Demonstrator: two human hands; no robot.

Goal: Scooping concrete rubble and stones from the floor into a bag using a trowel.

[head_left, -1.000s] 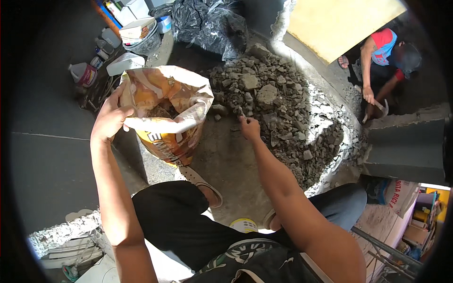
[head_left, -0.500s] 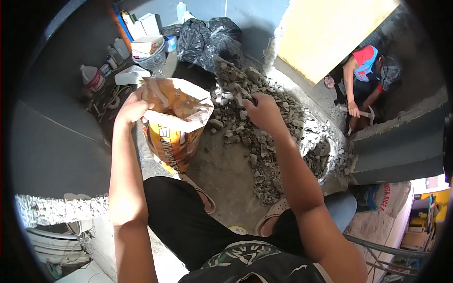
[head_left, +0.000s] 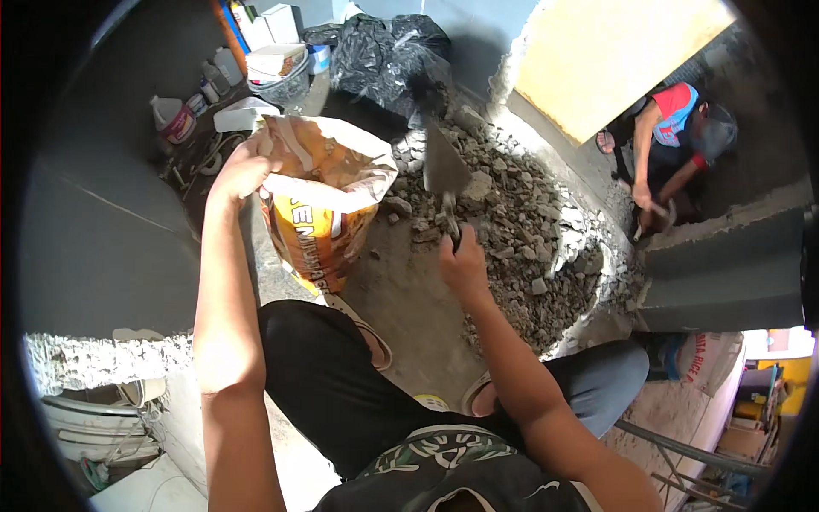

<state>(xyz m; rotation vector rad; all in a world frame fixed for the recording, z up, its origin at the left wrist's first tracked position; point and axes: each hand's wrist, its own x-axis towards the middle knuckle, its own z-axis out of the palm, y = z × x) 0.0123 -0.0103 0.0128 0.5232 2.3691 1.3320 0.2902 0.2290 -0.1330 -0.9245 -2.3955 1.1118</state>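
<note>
My left hand [head_left: 245,177] is closed on the left rim of an orange and white sack [head_left: 294,230], whose mouth gapes upward; its bottom is hidden. My right hand [head_left: 465,269] grips the black handle of a pointed trowel [head_left: 445,166]. The grey blade points away from me and shows a bare face. It is held over the near left side of a heap of broken concrete rubble [head_left: 520,222], to the right of the sack and apart from it.
At the right a co-worker [head_left: 674,128] crouches with a hammer [head_left: 661,211] beside a low broken wall [head_left: 725,282]. Behind the heap lies a black plastic bag [head_left: 375,64]. A bucket [head_left: 281,85] and a jug [head_left: 173,119] stand at the back left. A yellowish panel [head_left: 614,64] leans beyond.
My right hand has drawn back toward me, and the trowel blade now shows above the rubble. My left hand still holds the sack's rim. The co-worker's hammer has swung lower.
</note>
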